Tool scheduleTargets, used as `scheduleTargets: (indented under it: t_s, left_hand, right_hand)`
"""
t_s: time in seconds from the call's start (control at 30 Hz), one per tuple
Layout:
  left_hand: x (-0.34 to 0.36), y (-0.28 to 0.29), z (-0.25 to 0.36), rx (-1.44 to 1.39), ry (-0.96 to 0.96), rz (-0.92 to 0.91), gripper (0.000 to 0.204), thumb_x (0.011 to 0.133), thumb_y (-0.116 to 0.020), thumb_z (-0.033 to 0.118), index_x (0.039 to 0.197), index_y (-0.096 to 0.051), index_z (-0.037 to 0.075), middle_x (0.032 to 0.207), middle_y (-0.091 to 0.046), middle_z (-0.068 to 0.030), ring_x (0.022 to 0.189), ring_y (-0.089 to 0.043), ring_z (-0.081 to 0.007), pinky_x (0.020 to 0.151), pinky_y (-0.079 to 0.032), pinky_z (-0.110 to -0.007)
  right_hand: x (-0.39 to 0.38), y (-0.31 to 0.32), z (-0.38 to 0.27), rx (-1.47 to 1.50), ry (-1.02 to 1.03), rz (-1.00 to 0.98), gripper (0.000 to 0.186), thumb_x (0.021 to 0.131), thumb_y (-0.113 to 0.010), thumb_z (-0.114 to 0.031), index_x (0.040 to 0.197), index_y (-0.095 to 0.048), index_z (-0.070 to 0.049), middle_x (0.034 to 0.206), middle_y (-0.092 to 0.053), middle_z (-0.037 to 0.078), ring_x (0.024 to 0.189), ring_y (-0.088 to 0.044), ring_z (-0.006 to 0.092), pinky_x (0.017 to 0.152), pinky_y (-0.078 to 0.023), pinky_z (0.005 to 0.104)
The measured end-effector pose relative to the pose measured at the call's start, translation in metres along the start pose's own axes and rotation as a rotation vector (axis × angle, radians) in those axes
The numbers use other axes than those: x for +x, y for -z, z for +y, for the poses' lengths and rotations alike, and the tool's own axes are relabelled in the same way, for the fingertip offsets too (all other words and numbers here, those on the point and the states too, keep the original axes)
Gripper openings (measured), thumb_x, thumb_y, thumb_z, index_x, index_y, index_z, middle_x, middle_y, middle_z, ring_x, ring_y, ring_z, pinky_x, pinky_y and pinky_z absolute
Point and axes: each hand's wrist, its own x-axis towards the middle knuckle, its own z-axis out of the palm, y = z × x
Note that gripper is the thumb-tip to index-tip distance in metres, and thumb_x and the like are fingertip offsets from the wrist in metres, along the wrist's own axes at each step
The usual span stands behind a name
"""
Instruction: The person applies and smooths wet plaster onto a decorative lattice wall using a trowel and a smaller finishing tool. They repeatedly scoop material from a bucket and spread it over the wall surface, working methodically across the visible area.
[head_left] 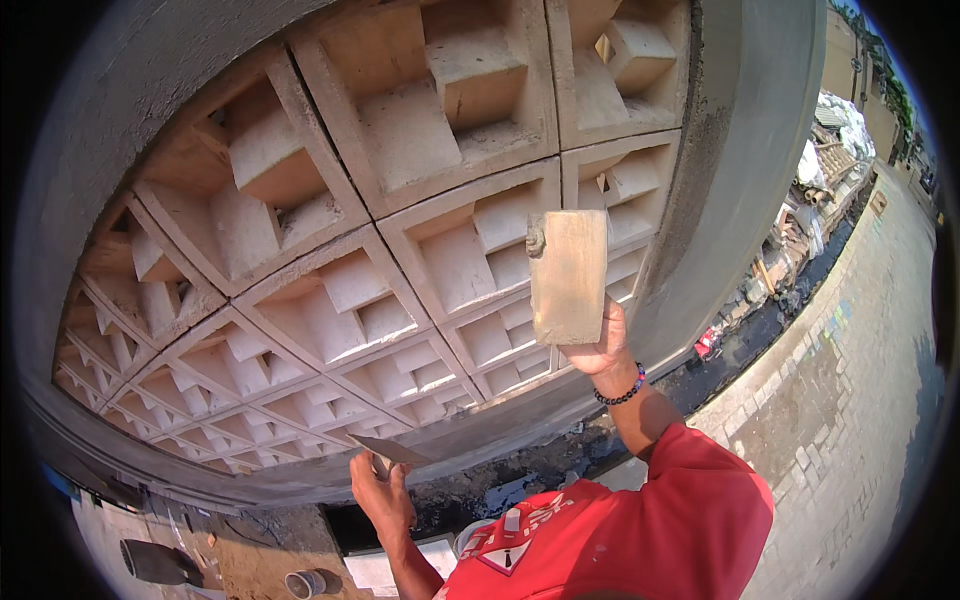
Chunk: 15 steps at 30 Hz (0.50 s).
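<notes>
My right hand (598,348), with a dark bead bracelet on the wrist, is raised and grips the lower end of a flat rectangular wooden board (568,275). A small lump of grey mortar (536,240) sticks to the board's upper left corner. The board is held against a wall of decorative concrete vent blocks (330,290). Lower down, my left hand (380,492) holds a small trowel (388,450) with its flat metal blade pointing right, close to the grey plastered frame (500,425) under the blocks. A red sleeve covers my right upper arm.
A smooth grey cement border (740,170) frames the block wall on the right. Below it runs a dark wet ditch (560,465). A paved brick path (850,400) stretches right, with piled rubble and sacks (825,170) beyond. A dark cylinder (160,562) and a small cup-like pipe end (305,583) lie at the lower left.
</notes>
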Motion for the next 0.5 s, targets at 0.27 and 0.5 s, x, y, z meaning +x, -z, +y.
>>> scheduleTargets:
  t_s: [0.27, 0.5]
  left_hand:
    - [0.008, -0.003, -0.005, -0.036, -0.025, -0.094, 0.031, 0.070, -0.072, -0.001, 0.095, -0.053, -0.003, 0.084, -0.053, -0.0161, 0.075, -0.055, -0.0291, 0.069, -0.046, -0.037]
    - [0.005, -0.001, 0.013, -0.196, -0.002, -0.061, 0.026, 0.072, -0.070, 0.001, 0.093, -0.056, -0.002, 0.082, -0.059, -0.0110, 0.071, -0.055, -0.0175, 0.066, -0.047, -0.033]
  right_hand:
    - [0.071, -0.071, -0.115, -0.201, 0.533, -0.167, 0.035, 0.099, -0.049, -0.018, 0.130, -0.054, -0.002, 0.131, -0.060, 0.014, 0.118, -0.059, 0.0298, 0.100, -0.050, 0.0461]
    - [0.100, -0.093, -0.149, -0.178, 0.529, -0.288, 0.027, 0.099, -0.049, -0.016, 0.118, -0.060, 0.000, 0.122, -0.065, 0.016, 0.111, -0.063, 0.0302, 0.095, -0.053, 0.0442]
